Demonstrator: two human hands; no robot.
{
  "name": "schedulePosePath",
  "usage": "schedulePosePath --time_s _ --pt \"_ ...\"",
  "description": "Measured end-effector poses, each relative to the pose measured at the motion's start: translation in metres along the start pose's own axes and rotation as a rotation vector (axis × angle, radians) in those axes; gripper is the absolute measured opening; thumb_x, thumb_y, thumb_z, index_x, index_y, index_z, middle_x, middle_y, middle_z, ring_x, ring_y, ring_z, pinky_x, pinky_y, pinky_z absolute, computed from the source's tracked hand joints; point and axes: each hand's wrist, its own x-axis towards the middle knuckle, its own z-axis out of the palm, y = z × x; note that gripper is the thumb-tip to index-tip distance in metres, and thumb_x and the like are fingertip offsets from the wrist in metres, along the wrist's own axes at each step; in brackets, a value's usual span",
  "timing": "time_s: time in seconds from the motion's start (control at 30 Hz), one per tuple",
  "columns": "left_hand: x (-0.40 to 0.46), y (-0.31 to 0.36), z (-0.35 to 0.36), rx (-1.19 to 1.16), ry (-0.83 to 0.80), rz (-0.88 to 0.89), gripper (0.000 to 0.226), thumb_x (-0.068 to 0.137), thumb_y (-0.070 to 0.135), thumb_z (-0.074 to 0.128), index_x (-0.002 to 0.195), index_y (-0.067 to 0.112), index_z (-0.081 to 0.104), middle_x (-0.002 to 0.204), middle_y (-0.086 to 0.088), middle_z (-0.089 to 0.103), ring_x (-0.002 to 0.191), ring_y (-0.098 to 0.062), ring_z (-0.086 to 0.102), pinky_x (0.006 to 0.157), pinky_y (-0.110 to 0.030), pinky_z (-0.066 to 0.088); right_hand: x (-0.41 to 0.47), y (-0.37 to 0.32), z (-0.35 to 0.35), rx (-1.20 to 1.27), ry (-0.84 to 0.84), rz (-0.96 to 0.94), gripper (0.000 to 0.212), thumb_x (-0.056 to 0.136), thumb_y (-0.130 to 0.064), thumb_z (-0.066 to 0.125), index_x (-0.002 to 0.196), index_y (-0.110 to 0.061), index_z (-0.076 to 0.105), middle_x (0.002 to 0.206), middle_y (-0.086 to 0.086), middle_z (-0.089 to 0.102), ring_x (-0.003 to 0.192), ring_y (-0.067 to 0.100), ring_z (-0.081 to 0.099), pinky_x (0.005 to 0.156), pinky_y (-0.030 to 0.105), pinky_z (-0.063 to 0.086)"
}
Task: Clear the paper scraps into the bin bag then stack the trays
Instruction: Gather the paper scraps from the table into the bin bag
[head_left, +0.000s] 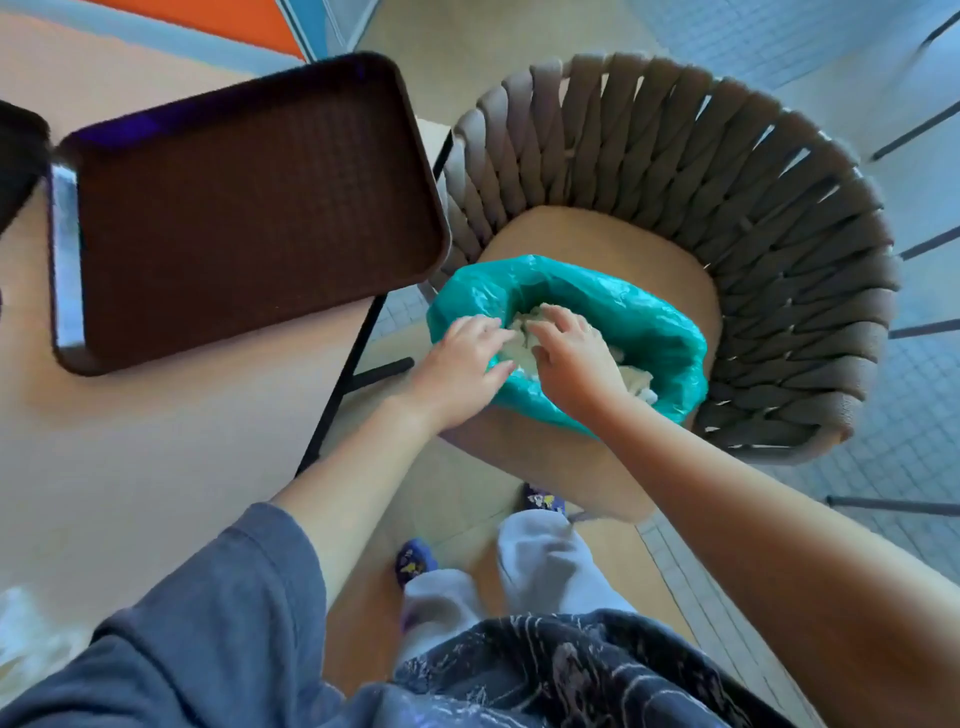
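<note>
A teal bin bag (644, 322) lies open on the seat of a woven chair. White paper scraps (524, 353) fill its mouth. My left hand (460, 364) rests at the bag's near left rim, fingers spread over the scraps. My right hand (571, 353) reaches into the opening, fingers curled onto the paper. A dark brown tray (249, 208) sits bare on the table to the left, overhanging the table's right edge. Part of a second dark tray (18, 161) shows at the far left edge.
The grey woven chair (753, 208) stands right of the wooden table (171, 441), its back curving behind the bag. A black table leg (343, 384) runs between them. More white paper (26, 634) lies blurred at the table's near left. My legs and feet are below.
</note>
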Motion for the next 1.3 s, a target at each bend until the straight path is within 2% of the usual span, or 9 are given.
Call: schedulePosePath --time_s 0.23,0.4,0.5,0.63,0.73,0.9,1.0,1.13,1.3 --pt "-0.102 -0.043 -0.041 -0.002 0.29 -0.109 0.039 0.088 0.018 0.059 0.126 0.008 0.055 0.137 -0.015 0.047 0.131 -0.031 0.033 0.11 -0.035 0.022 -0.013 -0.102 0.012 -0.014 0.048 -0.211 0.04 0.082 -0.018 0.041 0.114 -0.004 0.061 0.126 0.024 0.056 0.113 0.042 0.055 0.095 0.053 0.043" --pt "-0.184 -0.08 -0.06 -0.015 0.435 -0.264 0.039 0.089 0.018 0.058 0.127 0.009 0.054 0.138 -0.013 0.046 0.132 -0.028 0.031 0.111 -0.035 0.022 -0.028 -0.185 0.039 -0.008 0.007 -0.424 0.036 0.095 -0.015 0.045 0.131 -0.013 0.047 0.144 0.012 0.039 0.132 0.031 0.035 0.111 0.047 0.026" --pt "-0.231 -0.1 -0.064 -0.021 0.504 -0.352 0.039 0.089 0.018 0.058 0.128 0.01 0.053 0.139 -0.011 0.044 0.133 -0.025 0.029 0.11 -0.032 0.02 -0.04 -0.226 0.061 -0.019 -0.013 -0.569 0.035 0.091 -0.012 0.05 0.126 -0.01 0.052 0.138 0.015 0.047 0.126 0.034 0.044 0.105 0.049 0.033" --pt "-0.289 -0.128 -0.065 -0.021 0.596 -0.449 0.037 0.085 0.014 0.063 0.121 0.006 0.058 0.133 -0.016 0.049 0.129 -0.033 0.036 0.108 -0.041 0.029 -0.058 -0.274 0.091 0.014 -0.077 -0.684 0.034 0.085 -0.01 0.058 0.119 -0.006 0.058 0.128 0.019 0.055 0.119 0.038 0.051 0.098 0.051 0.039" --pt "-0.324 -0.145 -0.065 -0.015 0.636 -0.517 0.037 0.085 0.015 0.063 0.121 0.006 0.058 0.133 -0.014 0.049 0.129 -0.031 0.036 0.107 -0.038 0.028 -0.071 -0.302 0.11 0.03 -0.105 -0.764 0.034 0.082 -0.012 0.062 0.116 -0.006 0.06 0.124 0.019 0.058 0.116 0.04 0.053 0.096 0.051 0.041" --pt "-0.374 -0.178 -0.069 0.038 0.719 -0.631 0.034 0.085 0.016 0.063 0.118 0.008 0.06 0.131 -0.014 0.05 0.126 -0.033 0.039 0.104 -0.044 0.033 -0.095 -0.343 0.139 0.001 -0.197 -0.911 0.033 0.082 -0.023 0.058 0.111 -0.009 0.065 0.116 0.015 0.064 0.107 0.036 0.06 0.087 0.047 0.049" --pt "-0.391 -0.194 -0.074 0.075 0.735 -0.73 0.033 0.085 0.016 0.062 0.117 0.013 0.061 0.131 -0.011 0.051 0.122 -0.032 0.041 0.1 -0.044 0.037 -0.108 -0.36 0.153 -0.053 -0.272 -1.014 0.034 0.076 -0.024 0.07 0.108 -0.015 0.067 0.112 0.015 0.065 0.101 0.036 0.063 0.078 0.046 0.053" --pt "-0.402 -0.209 -0.074 0.065 0.613 -0.81 0.032 0.088 0.017 0.054 0.12 0.019 0.059 0.124 -0.006 0.054 0.114 -0.03 0.042 0.096 -0.04 0.035 -0.118 -0.373 0.164 -0.143 -0.351 -1.208 0.031 0.071 -0.029 0.076 0.101 -0.027 0.069 0.107 0.011 0.064 0.093 0.034 0.062 0.072 0.041 0.054" --pt "-0.408 -0.215 -0.065 -0.025 0.583 -0.729 0.035 0.085 0.013 0.058 0.12 0.013 0.059 0.116 -0.01 0.053 0.111 -0.03 0.046 0.094 -0.039 0.04 -0.109 -0.377 0.17 -0.112 -0.35 -1.214 0.018 0.068 -0.027 0.078 0.083 -0.02 0.07 0.091 0.007 0.066 0.076 0.028 0.063 0.06 0.035 0.056"
